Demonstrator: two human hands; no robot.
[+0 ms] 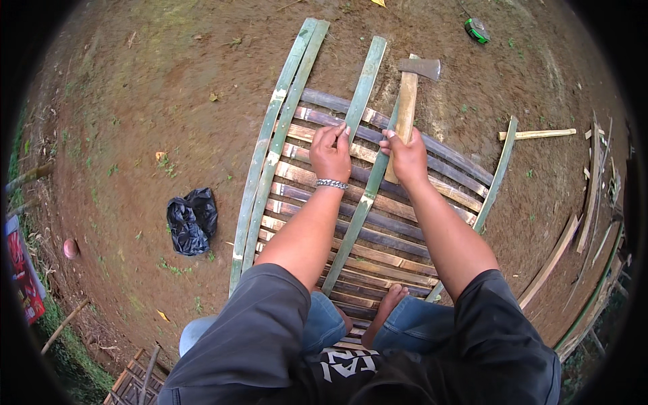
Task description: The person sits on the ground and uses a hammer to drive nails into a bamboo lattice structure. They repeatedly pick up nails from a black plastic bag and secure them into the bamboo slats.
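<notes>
A bamboo lattice (391, 237) of dark and pale crosswise slats, with long green strips over them, lies on the ground beneath me. My right hand (409, 160) is wrapped round the wooden handle of a hatchet (408, 101), its metal head pointing away from me above the far slats. My left hand (330, 155), a chain bracelet at its wrist, is closed in a pinch against a green bamboo strip (365, 77). Whatever is between those fingertips is too small to make out. My bare feet (385, 307) rest on the near slats.
A crumpled black plastic bag (192, 221) lies on the dirt at left. A green tape measure (476, 31) sits at the far right. Beyond the lattice's right edge are a wooden stick (540, 134) and loose bamboo strips (550, 262). A round reddish object (71, 248) lies far left.
</notes>
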